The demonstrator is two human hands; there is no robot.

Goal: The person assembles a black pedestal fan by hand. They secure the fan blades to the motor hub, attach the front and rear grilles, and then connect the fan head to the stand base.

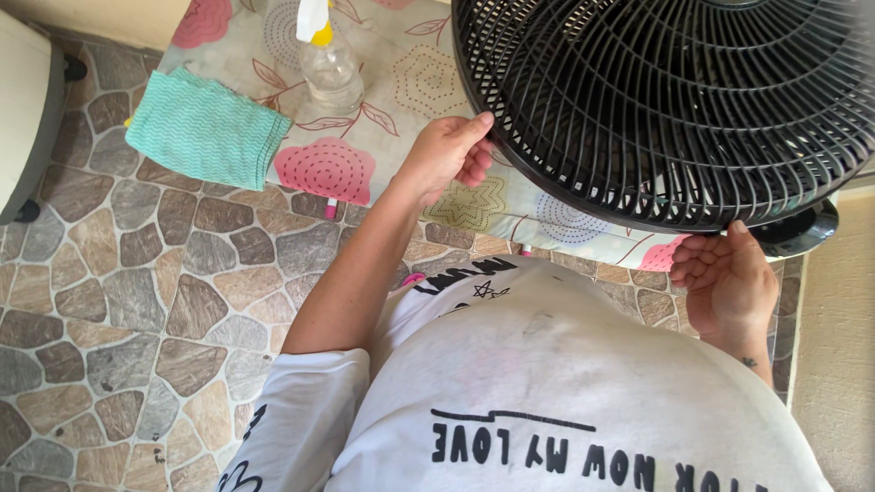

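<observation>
A black fan with a round wire grille (674, 100) stands on a table covered with a flowered cloth (383, 100). My left hand (447, 155) grips the grille's rim at its left side, thumb on the front edge. My right hand (725, 278) holds the rim from below at the lower right, fingers curled under it. The fan's dark base (802, 230) shows just behind the right hand.
A clear spray bottle with a yellow and white nozzle (328, 59) stands on the table left of the fan. A teal cloth (208, 128) hangs over the table's left corner. Stone-pattern floor (137, 301) lies below; a white object (23, 109) stands at far left.
</observation>
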